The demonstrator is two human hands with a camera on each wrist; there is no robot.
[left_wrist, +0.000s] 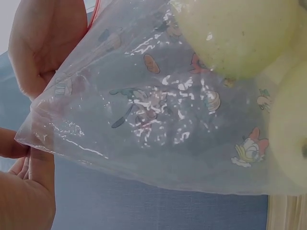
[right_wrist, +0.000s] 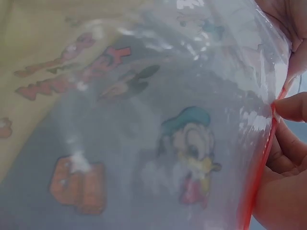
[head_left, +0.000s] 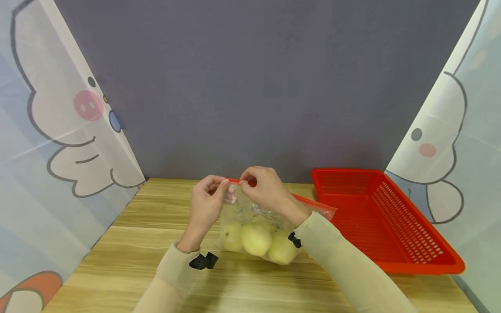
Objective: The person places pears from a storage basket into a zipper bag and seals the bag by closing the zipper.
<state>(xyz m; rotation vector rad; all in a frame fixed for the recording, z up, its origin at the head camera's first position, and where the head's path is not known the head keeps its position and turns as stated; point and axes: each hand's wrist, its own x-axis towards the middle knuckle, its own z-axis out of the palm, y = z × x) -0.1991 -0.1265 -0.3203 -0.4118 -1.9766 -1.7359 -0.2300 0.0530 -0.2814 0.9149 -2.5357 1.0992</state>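
Observation:
A clear zip bag [head_left: 244,211] with a red zip strip and printed cartoon figures holds several pale yellow-green round fruits [head_left: 256,239]; their exact kind is unclear. The bag's bottom rests on the wooden table. My left hand [head_left: 207,202] pinches the top left corner of the bag between thumb and finger. Close beside it, my right hand [head_left: 268,189] pinches the red strip [head_left: 233,181] with thumb and fingertips. The strip's other end sticks out past my right wrist. In the left wrist view the bag's corner [left_wrist: 38,129] is stretched between the fingers.
To the right stands a red plastic basket [head_left: 375,221] with slotted walls, close to the bag's right end. The wooden table [head_left: 129,261] runs back to a dark grey panel [head_left: 254,87]. Printed cartoon curtains [head_left: 47,174] hang on both sides.

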